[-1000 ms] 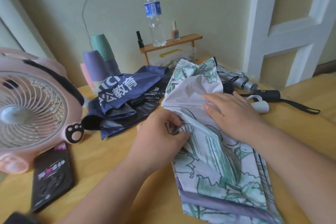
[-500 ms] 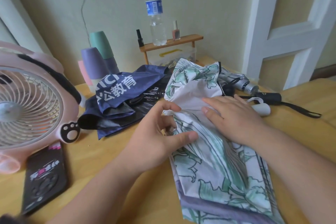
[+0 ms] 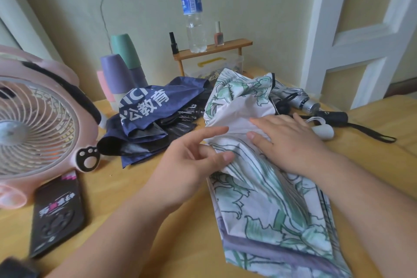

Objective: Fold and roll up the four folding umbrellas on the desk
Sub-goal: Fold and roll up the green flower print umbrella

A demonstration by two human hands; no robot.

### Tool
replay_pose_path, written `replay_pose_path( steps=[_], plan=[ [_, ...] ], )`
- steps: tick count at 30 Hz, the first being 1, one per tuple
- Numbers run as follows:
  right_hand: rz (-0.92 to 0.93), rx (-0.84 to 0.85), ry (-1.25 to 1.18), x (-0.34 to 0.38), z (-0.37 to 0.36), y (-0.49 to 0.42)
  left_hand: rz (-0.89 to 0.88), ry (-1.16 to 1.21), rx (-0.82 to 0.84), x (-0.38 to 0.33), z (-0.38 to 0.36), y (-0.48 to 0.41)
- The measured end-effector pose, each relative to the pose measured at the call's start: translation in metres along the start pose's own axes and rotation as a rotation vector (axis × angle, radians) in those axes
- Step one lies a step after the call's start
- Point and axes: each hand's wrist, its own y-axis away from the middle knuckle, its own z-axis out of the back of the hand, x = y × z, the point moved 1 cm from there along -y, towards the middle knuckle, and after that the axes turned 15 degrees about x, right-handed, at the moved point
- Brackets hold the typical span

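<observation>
A white folding umbrella with green flower print (image 3: 270,205) lies loosely folded on the wooden desk (image 3: 140,189), from the middle down to the lower right. My right hand (image 3: 291,140) presses flat on its upper part, fingers straight. At the canopy's left edge is my left hand (image 3: 191,162), index finger stretched out and thumb touching the fabric. A navy umbrella with white lettering (image 3: 153,106) lies unfolded behind my left hand. A silver-grey umbrella (image 3: 295,97) and a black umbrella with a wrist strap (image 3: 334,116) lie at the back right, next to a white handle (image 3: 322,132).
A pink desk fan (image 3: 33,124) stands at the left with a black phone (image 3: 56,212) in front of it. Stacked cups (image 3: 117,70) and a small wooden shelf (image 3: 212,48) with a water bottle (image 3: 194,7) stand against the wall. A white door frame (image 3: 320,29) rises at the right.
My left hand has let go of the bunched folds at the canopy's left edge and opened its fingers. My right hand keeps pressing on the same spot.
</observation>
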Motion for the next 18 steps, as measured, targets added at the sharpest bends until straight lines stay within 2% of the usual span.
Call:
replay_pose_path(
  steps=[4,7,11,15,18],
  plan=[
    [-0.008,-0.025,0.019,0.0,-0.001,-0.001,-0.083,0.021,-0.028,0.003,0.008,0.007],
    [-0.008,-0.022,0.024,-0.001,-0.002,-0.002,-0.106,0.038,0.071,0.005,0.021,0.015],
    [0.0,-0.022,0.022,-0.001,-0.003,-0.002,-0.018,0.066,0.206,0.003,0.029,0.019],
    [-0.004,-0.025,0.032,-0.002,-0.004,-0.004,0.086,-0.049,0.009,-0.005,0.014,0.014],
    [0.0,-0.033,0.038,-0.001,-0.004,-0.004,0.137,-0.135,0.026,-0.012,0.012,0.014]
  ],
)
